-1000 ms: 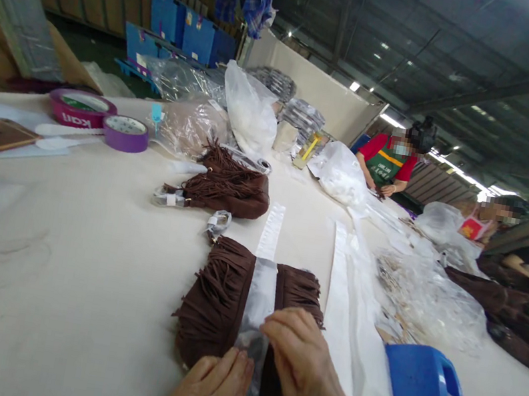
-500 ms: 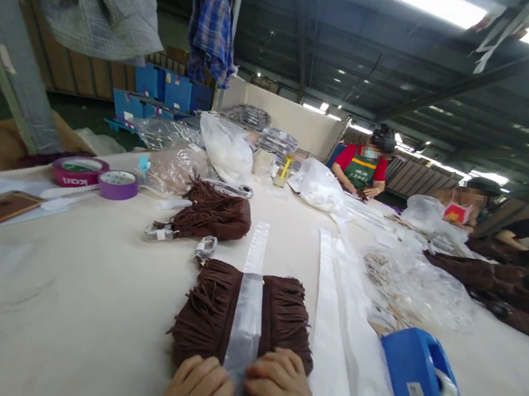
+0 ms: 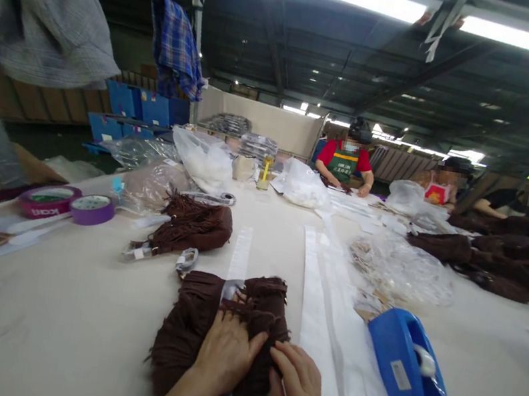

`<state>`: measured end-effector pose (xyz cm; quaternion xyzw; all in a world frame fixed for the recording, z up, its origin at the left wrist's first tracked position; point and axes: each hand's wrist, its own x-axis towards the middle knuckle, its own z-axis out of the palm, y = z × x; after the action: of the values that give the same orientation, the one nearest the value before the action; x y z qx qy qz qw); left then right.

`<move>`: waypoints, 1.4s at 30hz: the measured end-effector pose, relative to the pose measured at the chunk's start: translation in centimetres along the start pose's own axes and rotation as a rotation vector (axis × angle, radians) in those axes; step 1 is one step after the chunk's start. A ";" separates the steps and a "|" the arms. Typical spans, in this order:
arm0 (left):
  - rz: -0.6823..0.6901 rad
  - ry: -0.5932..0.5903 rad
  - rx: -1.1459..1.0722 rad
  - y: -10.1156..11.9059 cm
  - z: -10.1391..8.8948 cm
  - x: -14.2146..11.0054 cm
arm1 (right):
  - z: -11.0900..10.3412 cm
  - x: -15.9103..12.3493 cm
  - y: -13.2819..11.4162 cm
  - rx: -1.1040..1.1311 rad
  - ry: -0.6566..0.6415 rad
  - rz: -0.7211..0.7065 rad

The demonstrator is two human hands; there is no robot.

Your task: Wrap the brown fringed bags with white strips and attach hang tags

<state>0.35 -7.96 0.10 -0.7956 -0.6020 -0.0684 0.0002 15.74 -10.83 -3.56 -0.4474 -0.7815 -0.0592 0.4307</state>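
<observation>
A brown fringed suede bag [image 3: 189, 327] lies on the white table [image 3: 47, 310] right in front of me, with a clear plastic strip [image 3: 230, 287] showing at its top. My left hand [image 3: 225, 354] lies on the bag with fingers curled into the fringe, bunching it. Beside it, my right hand [image 3: 297, 393] rests at the bag's right edge with fingers stretched out, touching the suede. A white paper strip [image 3: 239, 255] runs away from the bag. A second brown fringed bag [image 3: 193, 227] lies farther back.
A blue tape dispenser [image 3: 410, 385] stands at my right. Long white strips [image 3: 313, 301] lie between it and the bag. Purple tape rolls [image 3: 90, 208] sit at the left, plastic bags [image 3: 204, 161] behind. Other people [image 3: 346, 161] work at the far end beside brown bags [image 3: 488, 256].
The camera has tilted up. My hands moved from pressing the clear strip at the bag's near edge to on top of the bag; the fringe is now bunched and covers most of the strip.
</observation>
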 end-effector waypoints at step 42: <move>-0.368 -0.153 0.034 -7.8 -2.7 -0.7 | 3.4 9.0 -0.3 -0.054 -0.807 0.485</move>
<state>-7.66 -6.73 2.09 -0.6751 -0.7364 0.0038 -0.0446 11.35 -3.63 0.95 -0.6153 -0.7578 0.2012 0.0823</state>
